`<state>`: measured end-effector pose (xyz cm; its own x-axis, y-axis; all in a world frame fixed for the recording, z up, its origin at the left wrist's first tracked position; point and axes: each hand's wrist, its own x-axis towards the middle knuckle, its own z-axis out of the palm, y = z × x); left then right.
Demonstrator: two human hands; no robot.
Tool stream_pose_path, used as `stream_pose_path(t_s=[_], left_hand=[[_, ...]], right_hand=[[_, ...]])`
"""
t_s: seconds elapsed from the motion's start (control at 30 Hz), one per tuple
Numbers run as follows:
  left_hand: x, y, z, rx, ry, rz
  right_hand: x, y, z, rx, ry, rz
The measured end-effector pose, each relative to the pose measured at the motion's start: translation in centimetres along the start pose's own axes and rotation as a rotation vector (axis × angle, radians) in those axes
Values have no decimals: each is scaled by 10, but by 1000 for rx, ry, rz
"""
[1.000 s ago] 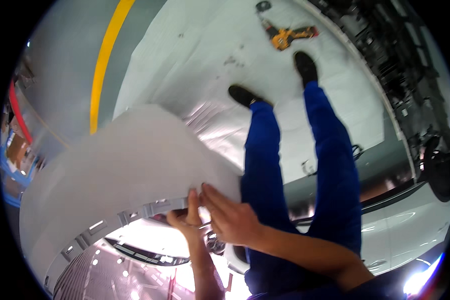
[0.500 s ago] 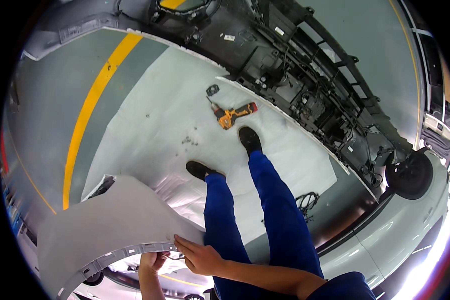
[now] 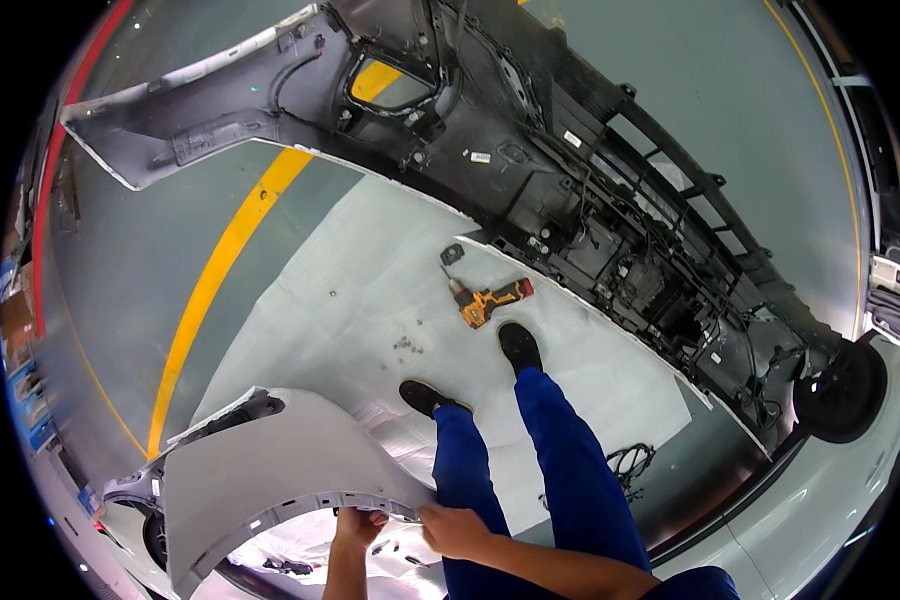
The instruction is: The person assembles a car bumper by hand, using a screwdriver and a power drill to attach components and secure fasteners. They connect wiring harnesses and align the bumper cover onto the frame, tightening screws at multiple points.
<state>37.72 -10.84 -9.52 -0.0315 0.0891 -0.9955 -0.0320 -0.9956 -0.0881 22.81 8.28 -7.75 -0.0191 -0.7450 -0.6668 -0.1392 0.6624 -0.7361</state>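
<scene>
A grey car fender (image 3: 290, 455) stands at the lower left, its curved wheel-arch lip toward me. Clips or small slots run along that lip. Just under the lip is my left hand (image 3: 358, 526), fingers curled closed; what they hold, if anything, is hidden. My right hand (image 3: 458, 532) is closed around the fender's right end, its fingertips partly hidden behind the edge. Both forearms rise from the lower edge.
A large bumper (image 3: 470, 160) with wiring lies inner side up across the far side. An orange-black cordless drill (image 3: 480, 303) and a small dark part (image 3: 453, 254) rest on the white sheet (image 3: 320, 300). Small fasteners (image 3: 407, 346) and a black cable bundle (image 3: 630, 465) lie nearby.
My view has tilted, showing more of the bumper. My right hand has moved right along the lip, away from my left. The thin metal-looking piece between my hands no longer shows.
</scene>
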Motion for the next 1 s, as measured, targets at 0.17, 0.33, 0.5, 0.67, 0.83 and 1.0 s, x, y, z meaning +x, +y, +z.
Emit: stream_pose_path(t_s=[0.17, 0.33, 0.5, 0.67, 0.83, 1.0], left_hand=[[26, -24, 15, 24, -6, 116], [25, -76, 17, -114, 165, 513], [15, -157, 10, 556, 438, 625], [-1, -213, 58, 1358, 501, 693], [-8, -214, 91, 1513, 56, 618], [-41, -215, 73, 1844, 87, 510]], right_hand=[[-20, 48, -119, -215, -210, 353], [-81, 154, -183, -443, -219, 572], [-110, 164, -193, -364, -120, 615], [-100, 155, -189, -480, -22, 521], [-110, 152, -176, -507, 21, 519], [-149, 104, -151, -406, 56, 403]])
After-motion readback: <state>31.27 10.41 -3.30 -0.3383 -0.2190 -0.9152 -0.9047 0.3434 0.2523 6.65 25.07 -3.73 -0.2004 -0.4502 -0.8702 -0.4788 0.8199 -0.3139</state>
